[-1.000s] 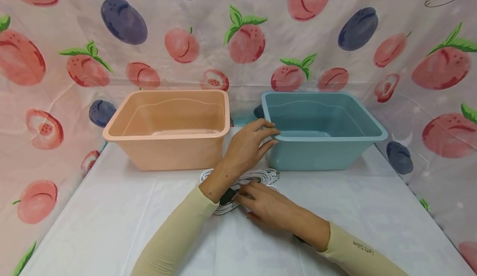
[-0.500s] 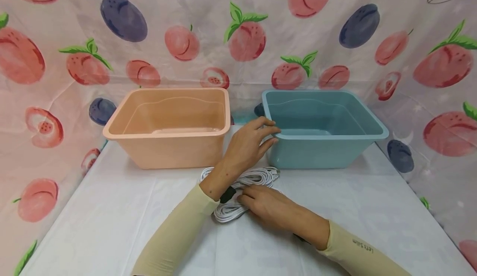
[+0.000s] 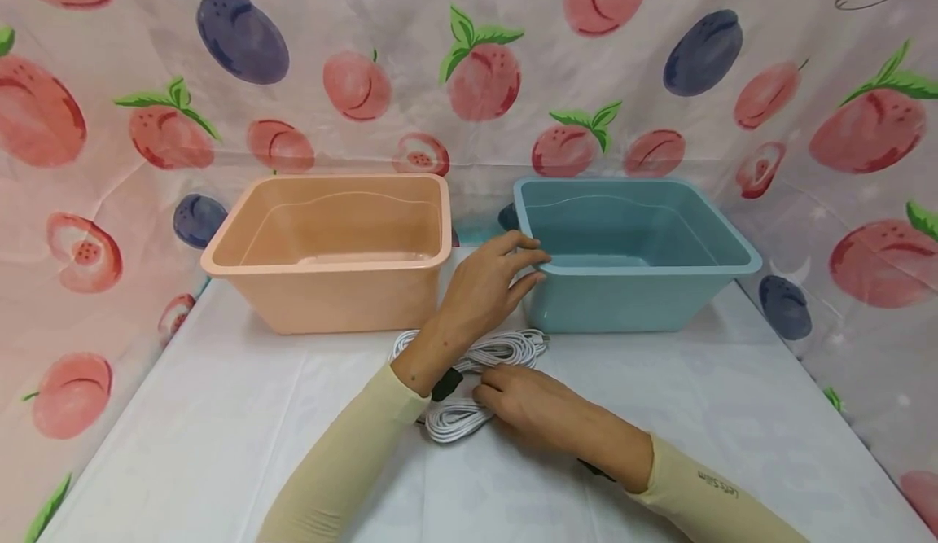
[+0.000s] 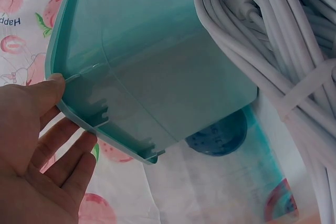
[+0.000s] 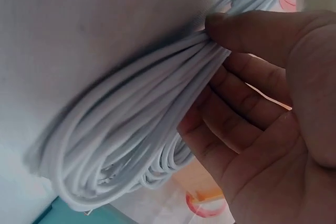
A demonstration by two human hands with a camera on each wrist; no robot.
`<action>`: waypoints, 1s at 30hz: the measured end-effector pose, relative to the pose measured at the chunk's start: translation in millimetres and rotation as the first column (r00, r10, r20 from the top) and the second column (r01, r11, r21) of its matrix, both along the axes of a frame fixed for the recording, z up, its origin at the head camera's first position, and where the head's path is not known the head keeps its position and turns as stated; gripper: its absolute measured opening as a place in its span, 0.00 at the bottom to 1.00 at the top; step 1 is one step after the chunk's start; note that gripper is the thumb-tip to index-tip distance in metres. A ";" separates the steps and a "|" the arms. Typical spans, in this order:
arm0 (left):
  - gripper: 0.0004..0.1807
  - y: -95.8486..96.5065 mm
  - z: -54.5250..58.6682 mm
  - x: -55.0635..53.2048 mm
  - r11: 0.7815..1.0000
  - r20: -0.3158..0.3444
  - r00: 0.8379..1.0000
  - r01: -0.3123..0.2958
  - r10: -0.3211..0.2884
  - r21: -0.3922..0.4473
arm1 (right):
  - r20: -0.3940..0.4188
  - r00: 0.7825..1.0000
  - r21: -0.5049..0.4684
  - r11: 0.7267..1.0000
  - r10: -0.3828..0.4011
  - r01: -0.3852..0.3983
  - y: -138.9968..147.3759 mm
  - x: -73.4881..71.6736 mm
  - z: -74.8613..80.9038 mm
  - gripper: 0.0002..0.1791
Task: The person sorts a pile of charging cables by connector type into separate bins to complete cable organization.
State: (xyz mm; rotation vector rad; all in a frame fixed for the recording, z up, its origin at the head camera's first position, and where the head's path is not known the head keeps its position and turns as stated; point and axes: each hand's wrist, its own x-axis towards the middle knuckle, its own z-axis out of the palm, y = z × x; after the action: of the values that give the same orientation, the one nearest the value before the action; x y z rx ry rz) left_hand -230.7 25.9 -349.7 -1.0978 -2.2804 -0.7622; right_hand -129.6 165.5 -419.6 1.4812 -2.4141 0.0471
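My left hand (image 3: 487, 278) holds the near left corner of the blue bin (image 3: 608, 303). In the left wrist view its thumb and fingers meet the bin's rim from both sides. My right hand (image 3: 531, 403) pinches a coil of white cable (image 5: 131, 114) on the table, thumb on one side and fingers on the other. In the head view, part of this coil shows left of the right fingers. A second white cable coil (image 3: 506, 349) lies just behind it, partly hidden by my left forearm. A band wraps the large bundle (image 4: 283, 51) in the left wrist view.
An orange bin (image 3: 352, 303) stands left of the blue one, both against the fruit-print cloth backdrop (image 3: 418, 63). The white tabletop (image 3: 220, 413) extends around the coils. A black strap (image 3: 447, 384) sits on my left wrist.
My right hand has shifted slightly right, and the near cable coil has come toward me, apart from the rear coil. My left hand stays on the blue bin's corner.
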 end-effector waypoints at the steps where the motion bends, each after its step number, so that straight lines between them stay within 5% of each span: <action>1: 0.13 -0.2 -0.2 0.2 1.000 0.000 1.000 -0.001 0.001 0.000 | 0.006 1.000 0.004 1.000 -0.004 0.004 0.2 0.2 0.9 0.14; 30: 0.13 -0.5 0.3 0.1 1.000 -0.002 1.000 0.011 -0.011 0.008 | 0.101 0.978 0.101 0.979 -0.185 0.174 24.9 2.2 37.8 0.20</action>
State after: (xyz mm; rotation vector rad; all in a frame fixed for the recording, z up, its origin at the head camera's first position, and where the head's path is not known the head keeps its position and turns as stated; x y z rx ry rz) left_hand -230.5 25.4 -349.4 -1.1086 -2.2695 -0.7732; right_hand -127.4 190.4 -381.8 1.3227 -2.6628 -0.0233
